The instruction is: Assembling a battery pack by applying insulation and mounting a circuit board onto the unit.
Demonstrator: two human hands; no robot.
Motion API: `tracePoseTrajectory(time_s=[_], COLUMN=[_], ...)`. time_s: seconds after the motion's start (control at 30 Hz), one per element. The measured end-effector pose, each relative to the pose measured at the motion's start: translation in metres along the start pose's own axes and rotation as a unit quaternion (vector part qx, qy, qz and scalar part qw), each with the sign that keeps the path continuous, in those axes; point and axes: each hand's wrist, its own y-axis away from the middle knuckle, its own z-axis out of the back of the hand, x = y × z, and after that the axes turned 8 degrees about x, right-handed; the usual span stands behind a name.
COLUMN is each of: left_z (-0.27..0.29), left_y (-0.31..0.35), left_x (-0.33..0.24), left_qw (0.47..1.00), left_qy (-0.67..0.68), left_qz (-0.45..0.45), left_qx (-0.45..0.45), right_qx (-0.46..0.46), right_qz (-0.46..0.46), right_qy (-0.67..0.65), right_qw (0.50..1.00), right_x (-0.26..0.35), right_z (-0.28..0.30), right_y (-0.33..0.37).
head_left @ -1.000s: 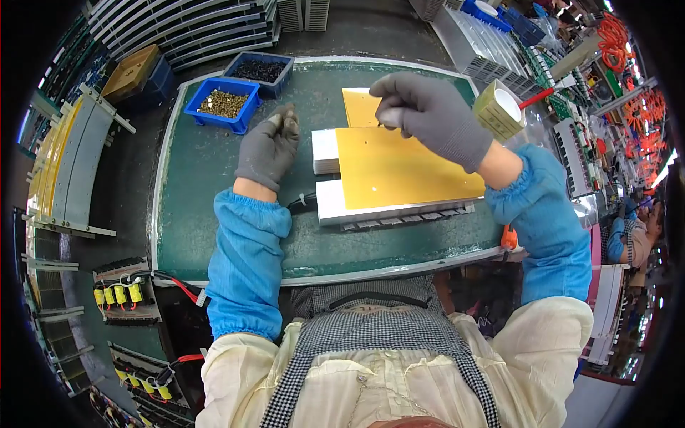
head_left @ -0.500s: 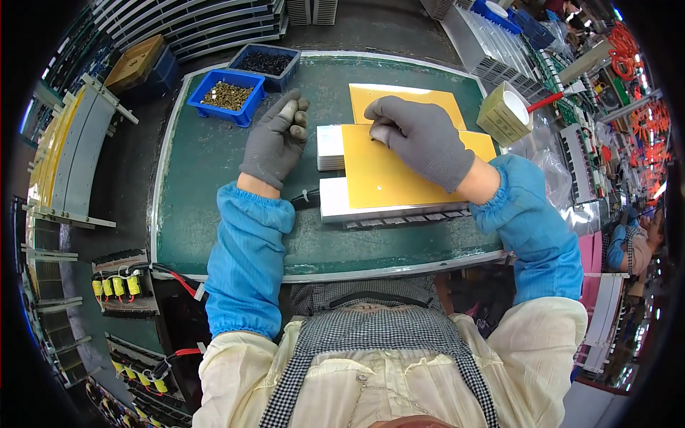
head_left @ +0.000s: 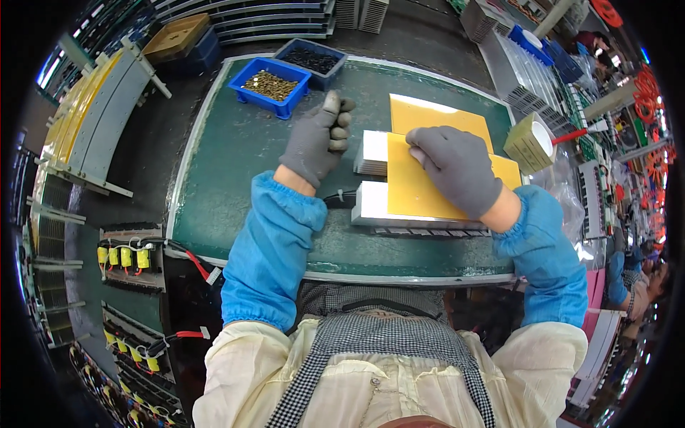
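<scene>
Both my hands wear grey gloves. Held just above the green bench (head_left: 235,192), my left hand (head_left: 312,146) has its fingers curled in; whatever they may hold is hidden. It is near a blue bin (head_left: 284,108) of small brass-coloured fasteners (head_left: 267,85). My right hand (head_left: 460,171) is over a yellow sheet (head_left: 421,196), thumb and fingers pinched close to its left far part. Anything in the pinch is too small to make out. The sheet lies across silvery metal blocks (head_left: 371,203), and a second yellow sheet (head_left: 435,118) lies behind it.
A grey-blue bin of dark small parts (head_left: 310,58) stands behind the blue bin. At the bench's right edge is a yellowish box (head_left: 529,146) with a white round opening and a red-handled brush (head_left: 571,135). Black cables (head_left: 339,198) lie left of the blocks.
The whole view has shifted, so the bench appears further right. My right hand has turned slightly over the sheet, hiding its thumb more. My left hand stays curled near the blue bin.
</scene>
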Motion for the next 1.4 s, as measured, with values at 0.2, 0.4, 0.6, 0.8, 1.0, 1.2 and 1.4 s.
tracePoseTrajectory(time_s=[0.2, 0.4, 0.6, 0.8, 1.0, 1.2, 1.4], left_z=[-0.007, -0.010, -0.011, -0.009, -0.007, 0.021, 0.046], left_y=[0.008, 0.011, 0.013, 0.014, 0.002, -0.012, -0.024], left_x=[-0.006, -0.009, -0.009, -0.001, 0.003, -0.001, 0.007], left_qw=[0.998, 0.997, 0.989, 0.981, 0.987, 0.988, 0.989], left_qy=[-0.054, -0.077, -0.121, -0.152, -0.139, 0.107, 0.142], left_qz=[0.006, -0.020, -0.083, -0.119, -0.065, -0.070, -0.050], left_qx=[-0.021, -0.015, 0.007, -0.011, -0.052, -0.088, -0.017], right_qx=[0.006, -0.006, -0.024, 0.033, -0.020, 0.009, 0.034], right_qz=[-0.001, 0.031, -0.047, -0.046, -0.017, -0.111, -0.279], right_qy=[-0.085, -0.171, -0.280, -0.317, -0.305, -0.240, -0.175], right_qw=[0.996, 0.985, 0.959, 0.947, 0.952, 0.964, 0.944], right_x=[0.008, 0.024, 0.016, 0.022, 0.009, -0.035, -0.068], right_z=[0.026, 0.009, -0.005, -0.012, 0.003, 0.069, 0.068], right_y=[-0.031, -0.082, -0.102, -0.103, -0.086, 0.001, 0.086])
